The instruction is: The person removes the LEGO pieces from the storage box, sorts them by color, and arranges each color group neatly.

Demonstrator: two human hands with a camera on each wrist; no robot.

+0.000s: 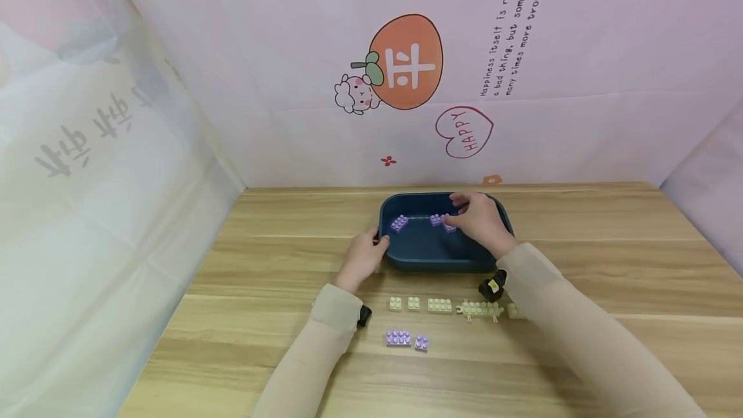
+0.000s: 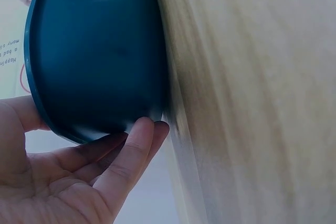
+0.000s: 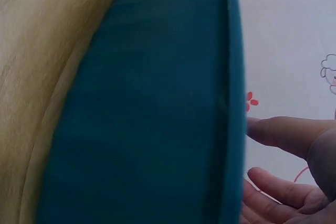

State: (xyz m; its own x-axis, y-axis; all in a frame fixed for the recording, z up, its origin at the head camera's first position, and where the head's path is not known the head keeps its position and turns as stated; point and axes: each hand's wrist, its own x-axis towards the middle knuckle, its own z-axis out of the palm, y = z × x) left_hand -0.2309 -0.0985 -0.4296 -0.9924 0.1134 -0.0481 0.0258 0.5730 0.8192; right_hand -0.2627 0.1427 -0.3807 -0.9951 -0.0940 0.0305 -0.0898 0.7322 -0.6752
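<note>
A dark blue plastic bin (image 1: 429,266) stands on the table, with purple toy bricks inside: one brick (image 1: 399,223) at the left and a pair (image 1: 436,219) near the middle. My left hand (image 1: 364,257) grips the bin's left end, thumb at the rim; in the left wrist view its fingers (image 2: 134,153) lie against the outer wall. Over the bin's right part reaches my right hand (image 1: 478,219), its thumb right at the middle bricks and apart from the forefinger. In the right wrist view the bin wall (image 3: 142,108) hides that hand's fingertips.
In front of the bin runs a row of cream bricks (image 1: 439,306), including a long piece (image 1: 478,309) with small protruding parts. My right sleeve partly covers the row's end brick (image 1: 515,311). Nearer lie two purple bricks (image 1: 398,338). A printed cloth (image 1: 290,115) hangs behind the table.
</note>
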